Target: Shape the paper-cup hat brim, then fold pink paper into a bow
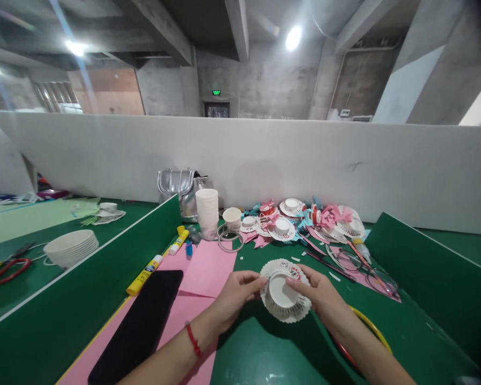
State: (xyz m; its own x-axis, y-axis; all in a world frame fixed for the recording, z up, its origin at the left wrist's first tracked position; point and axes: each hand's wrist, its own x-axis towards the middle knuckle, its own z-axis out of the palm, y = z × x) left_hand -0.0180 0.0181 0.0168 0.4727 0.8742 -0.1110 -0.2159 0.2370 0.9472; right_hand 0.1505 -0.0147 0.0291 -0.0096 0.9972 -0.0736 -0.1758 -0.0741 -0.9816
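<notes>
Between my hands, above the green table (248, 342), is a white paper cup cut into strips and spread flat (282, 310), its scalloped rim outward and its round base facing me. My left hand (238, 294) pinches its left edge between thumb and fingers. My right hand (318, 294) grips the right side, thumb on the base and fingers behind, partly hidden. A red cord bracelet (193, 340) circles my left wrist. Beyond my hands lie similar flattened cups (282, 227) with pink and blue paper pieces (332, 216).
Left of my hands are pink paper sheets (208, 267), a black phone-like slab (140, 326) and glue sticks (144, 275). Stacked paper cups (207, 211), a tape ring (230, 240) and a silver bag (178, 184) stand behind. Eyeglasses (379, 278) lie right; green dividers (441, 262) flank the table.
</notes>
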